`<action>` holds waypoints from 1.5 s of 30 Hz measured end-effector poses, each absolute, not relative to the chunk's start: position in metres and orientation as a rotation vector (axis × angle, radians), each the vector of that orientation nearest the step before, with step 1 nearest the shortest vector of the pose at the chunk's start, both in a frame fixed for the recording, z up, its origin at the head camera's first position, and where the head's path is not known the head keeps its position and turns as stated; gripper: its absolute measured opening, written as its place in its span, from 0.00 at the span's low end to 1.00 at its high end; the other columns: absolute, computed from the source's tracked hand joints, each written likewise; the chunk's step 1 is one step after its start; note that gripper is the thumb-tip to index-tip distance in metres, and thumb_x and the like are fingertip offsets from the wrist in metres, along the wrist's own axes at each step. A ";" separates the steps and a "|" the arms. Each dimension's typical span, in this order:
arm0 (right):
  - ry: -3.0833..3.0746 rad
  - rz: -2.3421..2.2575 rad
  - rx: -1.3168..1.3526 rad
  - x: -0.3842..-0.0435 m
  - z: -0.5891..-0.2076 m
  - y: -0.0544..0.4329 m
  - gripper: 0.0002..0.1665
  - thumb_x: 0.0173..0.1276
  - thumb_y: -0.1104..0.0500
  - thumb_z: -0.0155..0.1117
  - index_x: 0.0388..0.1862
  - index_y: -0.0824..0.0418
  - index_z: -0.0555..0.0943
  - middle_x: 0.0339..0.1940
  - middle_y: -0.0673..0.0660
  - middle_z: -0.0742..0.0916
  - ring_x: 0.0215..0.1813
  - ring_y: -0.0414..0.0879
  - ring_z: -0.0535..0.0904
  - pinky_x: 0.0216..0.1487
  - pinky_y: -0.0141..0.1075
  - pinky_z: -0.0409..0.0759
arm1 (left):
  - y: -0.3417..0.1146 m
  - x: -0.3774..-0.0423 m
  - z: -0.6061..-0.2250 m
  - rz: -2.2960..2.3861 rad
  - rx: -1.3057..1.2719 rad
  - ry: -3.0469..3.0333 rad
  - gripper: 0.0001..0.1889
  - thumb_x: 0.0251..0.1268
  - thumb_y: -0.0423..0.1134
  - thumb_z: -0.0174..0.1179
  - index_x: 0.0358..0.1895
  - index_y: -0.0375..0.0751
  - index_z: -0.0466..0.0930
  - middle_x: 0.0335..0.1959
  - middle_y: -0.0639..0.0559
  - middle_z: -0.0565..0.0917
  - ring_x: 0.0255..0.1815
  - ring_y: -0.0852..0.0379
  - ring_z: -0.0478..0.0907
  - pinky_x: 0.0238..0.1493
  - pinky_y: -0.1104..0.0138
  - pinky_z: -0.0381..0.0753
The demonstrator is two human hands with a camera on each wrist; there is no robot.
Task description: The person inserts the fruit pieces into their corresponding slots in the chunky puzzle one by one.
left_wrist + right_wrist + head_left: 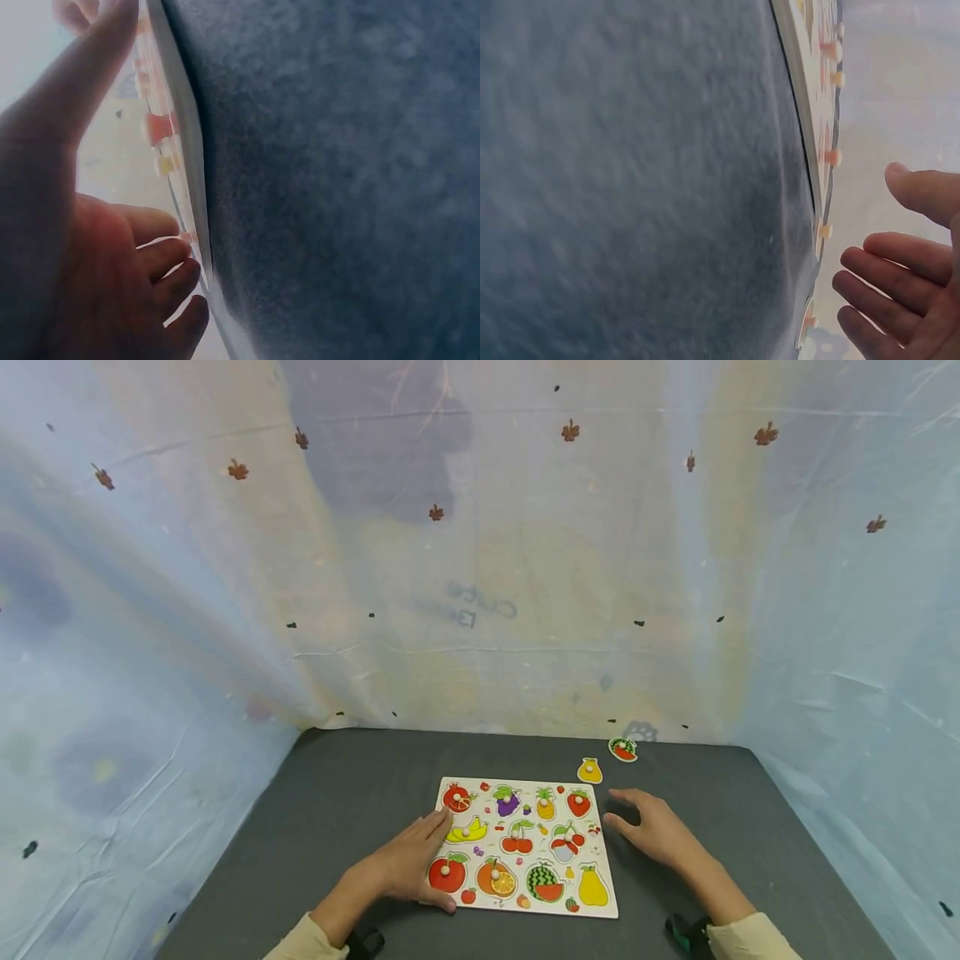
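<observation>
A white fruit puzzle board (525, 906) lies flat on the dark table, bearing knobbed pieces such as an apple (447, 875), an orange (497, 878) and bananas (467, 832). My left hand (412, 857) rests along its left edge, thumb at the near corner and fingers stretched forward. Past the board's far right corner lie a loose yellow pear piece (589, 771) and a loose watermelon piece (622, 749). The board also shows a pear picture (593, 887) and a watermelon picture (545, 883) without visible knobs. My right hand (656, 828) hovers beside the right edge, fingers extended, holding nothing.
The dark grey table (360, 768) extends around the board. A pale patterned curtain (510, 568) hangs behind the table's far edge and along both sides. Dark straps (365, 943) circle the wrists below light sleeves (307, 942).
</observation>
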State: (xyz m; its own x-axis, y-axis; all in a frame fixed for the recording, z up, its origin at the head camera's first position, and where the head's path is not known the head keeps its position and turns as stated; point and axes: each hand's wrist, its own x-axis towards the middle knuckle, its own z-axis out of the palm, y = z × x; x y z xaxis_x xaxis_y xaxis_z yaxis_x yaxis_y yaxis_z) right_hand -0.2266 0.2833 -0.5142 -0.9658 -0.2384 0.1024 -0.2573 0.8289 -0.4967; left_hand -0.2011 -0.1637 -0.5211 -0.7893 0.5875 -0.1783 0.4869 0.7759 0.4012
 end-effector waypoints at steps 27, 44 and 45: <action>-2.832 0.758 0.261 -0.275 -0.515 0.305 0.28 0.76 0.57 0.73 0.66 0.73 0.82 0.63 0.75 0.84 0.66 0.73 0.79 0.67 0.69 0.76 | -0.165 -0.202 -0.527 0.447 0.867 2.669 0.72 0.48 0.74 0.78 0.85 0.29 0.51 0.87 0.32 0.53 0.88 0.35 0.49 0.85 0.43 0.53; -2.773 0.781 0.160 -0.315 -0.518 0.316 0.28 0.77 0.58 0.71 0.67 0.76 0.80 0.62 0.76 0.83 0.64 0.73 0.80 0.65 0.67 0.77 | -0.156 -0.198 -0.517 0.390 0.783 2.677 0.70 0.49 0.68 0.82 0.85 0.28 0.53 0.87 0.35 0.54 0.88 0.37 0.51 0.85 0.43 0.53; -2.775 0.783 0.159 -0.317 -0.518 0.317 0.28 0.77 0.58 0.71 0.67 0.76 0.79 0.62 0.76 0.83 0.63 0.73 0.80 0.64 0.67 0.78 | -0.156 -0.197 -0.516 0.387 0.781 2.676 0.70 0.49 0.67 0.82 0.85 0.28 0.53 0.87 0.35 0.54 0.88 0.37 0.51 0.85 0.43 0.53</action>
